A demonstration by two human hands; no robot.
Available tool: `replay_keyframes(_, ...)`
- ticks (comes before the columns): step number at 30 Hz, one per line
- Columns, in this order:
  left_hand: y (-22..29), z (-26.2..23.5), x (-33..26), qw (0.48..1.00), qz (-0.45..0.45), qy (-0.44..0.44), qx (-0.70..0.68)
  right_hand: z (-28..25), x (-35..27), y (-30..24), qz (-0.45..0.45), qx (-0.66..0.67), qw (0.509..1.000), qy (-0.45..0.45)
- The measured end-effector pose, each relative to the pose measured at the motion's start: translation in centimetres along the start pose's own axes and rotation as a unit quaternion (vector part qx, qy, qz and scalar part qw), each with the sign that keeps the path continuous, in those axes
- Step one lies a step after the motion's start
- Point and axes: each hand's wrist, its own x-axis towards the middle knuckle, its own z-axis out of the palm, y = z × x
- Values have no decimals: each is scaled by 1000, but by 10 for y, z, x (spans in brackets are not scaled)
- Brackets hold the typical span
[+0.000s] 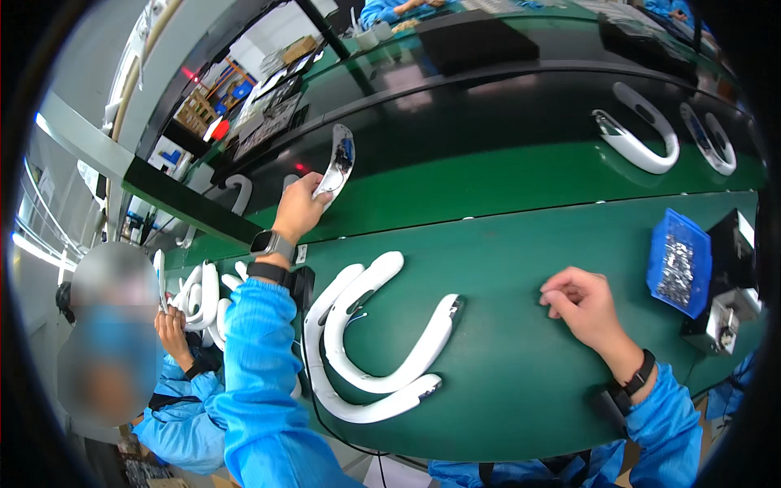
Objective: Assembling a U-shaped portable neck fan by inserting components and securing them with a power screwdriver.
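Note:
My left hand, stretched far out over the bench, grips one end of a curved white plastic housing. Dark and blue parts with wires show inside its raised end. My right hand is above the green mat at the right, its fingers curled in with nothing visible in them. Between my arms lie two white U-shaped housings: the inner one rests against or over the outer one. Thin wires poke out near the inner one's left arm.
A blue bin of small metal parts stands at the right, beside a black and metal device. More white housings sit on the dark conveyor. A co-worker's hand is near piled white housings. A black cable hangs over the edge.

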Motion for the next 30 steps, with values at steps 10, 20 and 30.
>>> replay_keyframes(10,227,-82,-83,941,178,-251,-142,-21,-17,-39,-282,-103,951,76)
replay_keyframes(20,354,-109,-142,858,338,-384,-46,-65,-83,-109,-238,21,957,-165)
replay_keyframes(30,334,-51,-224,961,136,75,-230,-7,-146,-91,-182,150,972,7)
